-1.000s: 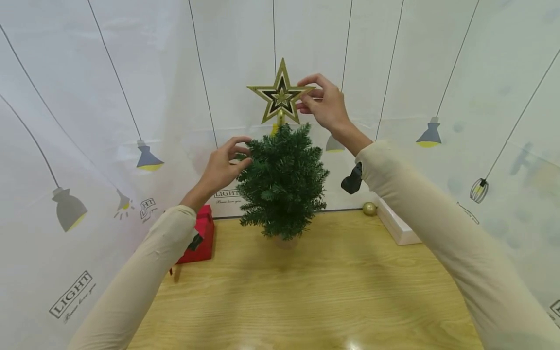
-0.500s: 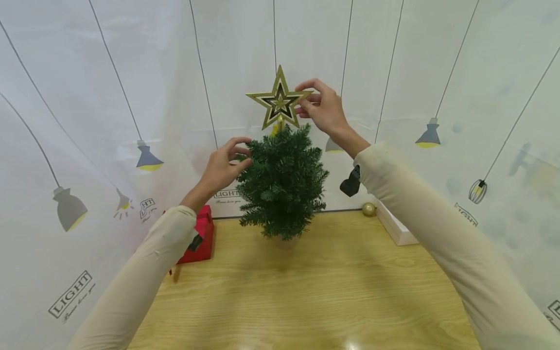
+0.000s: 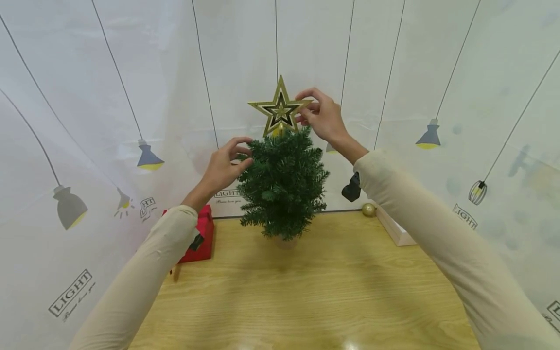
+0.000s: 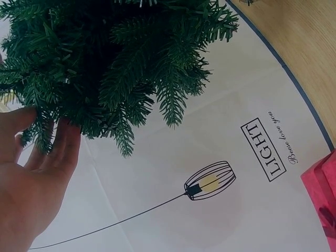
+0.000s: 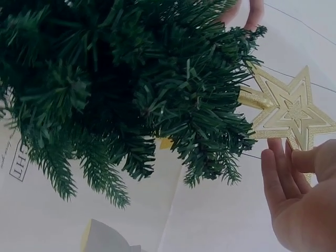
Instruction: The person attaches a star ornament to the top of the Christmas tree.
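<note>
A small green artificial Christmas tree [image 3: 282, 184] stands upright on the wooden table [image 3: 280, 296]. At its top is a gold star tree topper [image 3: 281, 109], whose tube goes down among the upper branches in the right wrist view. My right hand [image 3: 323, 114] pinches the star's right point between thumb and fingers. On the tree's upper left side, my left hand [image 3: 223, 165] holds a sprig, its thumb and curled fingers on either side of it in the left wrist view. Needles hide some of the left fingertips. The tree's base is mostly in shadow under the branches.
A red box [image 3: 205, 238] sits at the left, partly behind my left sleeve. To the right, a gold ball ornament [image 3: 369, 209] lies beside a white box [image 3: 395, 226], which my right forearm partly covers. A backdrop printed with lamps [image 3: 150, 155] hangs behind the table.
My right hand has moved down with the star, and the tube has sunk from sight into the upper branches in the head view. The left hand stays at the tree's side.
</note>
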A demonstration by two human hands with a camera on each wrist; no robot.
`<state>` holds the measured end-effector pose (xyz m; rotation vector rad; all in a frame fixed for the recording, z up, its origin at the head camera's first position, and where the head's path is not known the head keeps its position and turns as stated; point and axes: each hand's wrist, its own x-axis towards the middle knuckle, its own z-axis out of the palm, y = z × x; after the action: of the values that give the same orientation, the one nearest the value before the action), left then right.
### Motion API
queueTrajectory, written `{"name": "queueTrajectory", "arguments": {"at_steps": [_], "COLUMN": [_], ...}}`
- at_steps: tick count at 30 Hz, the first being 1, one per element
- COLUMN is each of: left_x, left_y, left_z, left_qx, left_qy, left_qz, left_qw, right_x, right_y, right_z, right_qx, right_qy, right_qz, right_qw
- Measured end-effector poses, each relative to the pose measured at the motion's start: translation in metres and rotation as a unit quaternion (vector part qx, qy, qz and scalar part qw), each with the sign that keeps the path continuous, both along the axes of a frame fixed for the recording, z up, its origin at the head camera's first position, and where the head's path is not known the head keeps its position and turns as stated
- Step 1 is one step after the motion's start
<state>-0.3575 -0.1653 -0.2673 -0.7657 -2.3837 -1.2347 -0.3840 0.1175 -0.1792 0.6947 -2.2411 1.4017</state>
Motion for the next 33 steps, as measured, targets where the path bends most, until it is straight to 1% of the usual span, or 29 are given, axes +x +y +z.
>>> {"name": "queueTrajectory", "arguments": {"at_steps": [3, 9, 13, 18, 24, 28, 33], "left_x": [0.000, 0.001, 0.000, -0.001, -0.002, -0.004, -0.005], "left_y": [0.000, 0.001, 0.002, 0.003, 0.002, 0.001, -0.001], "left_z": [0.000, -0.001, -0.001, -0.001, 0.000, 0.000, -0.001], "left_qx": [0.002, 0.003, 0.001, -0.006, -0.012, -0.013, -0.011], "left_qy": [-0.001, 0.001, 0.003, 0.008, 0.020, 0.028, 0.024], "left_qz": [-0.001, 0.000, 0.001, 0.001, -0.003, -0.006, -0.005], "left_qw": [1.0000, 1.0000, 1.0000, 0.9999, 0.9997, 0.9995, 0.9997], "right_x": [0.000, 0.001, 0.001, 0.003, 0.008, 0.013, 0.018], "right_y": [0.000, 0.002, 0.006, 0.010, 0.017, 0.024, 0.032], "right_z": [0.000, 0.002, 0.001, -0.001, -0.004, -0.007, -0.013], "right_qx": [0.014, 0.023, 0.034, 0.056, 0.064, 0.069, 0.077], "right_qy": [0.005, -0.015, -0.016, 0.005, 0.023, 0.036, 0.053], "right_qz": [-0.003, 0.005, 0.012, 0.013, 0.012, 0.012, 0.016], "right_qw": [0.9999, 0.9996, 0.9992, 0.9983, 0.9976, 0.9969, 0.9955]}}
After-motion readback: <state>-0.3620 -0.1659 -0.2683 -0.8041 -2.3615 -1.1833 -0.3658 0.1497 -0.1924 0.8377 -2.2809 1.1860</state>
